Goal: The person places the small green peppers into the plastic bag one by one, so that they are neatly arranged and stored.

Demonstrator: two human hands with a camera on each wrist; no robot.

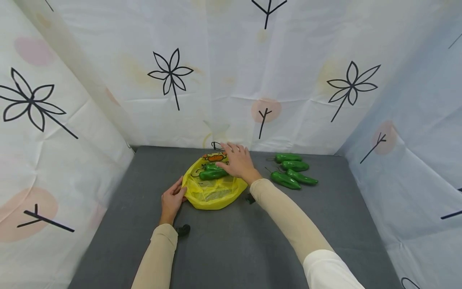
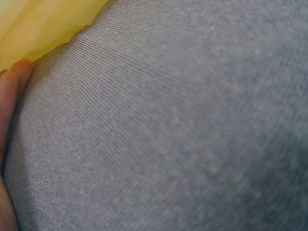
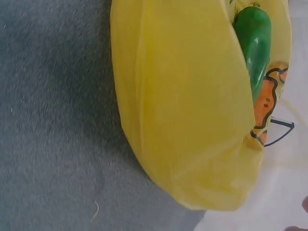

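Note:
A yellow plastic bag [image 1: 213,198] lies with its mouth spread wide on the grey surface. Inside it are green peppers [image 1: 213,174], one of them [image 3: 254,45] visible past the bag's wall in the right wrist view. My left hand [image 1: 172,200] pinches the bag's left rim; in the left wrist view its fingertips [image 2: 21,72] meet the yellow edge. Over the far right part of the bag reaches my right hand [image 1: 238,160], fingers extended and nothing seen in its grasp. It partly hides the bag's far right rim.
Several more green peppers [image 1: 285,180] lie in a group on the table [image 1: 231,249], right of the bag. Printed white fabric [image 1: 231,80] hangs behind and along both sides. A black wrist strap piece [image 1: 184,230] shows at the left wrist.

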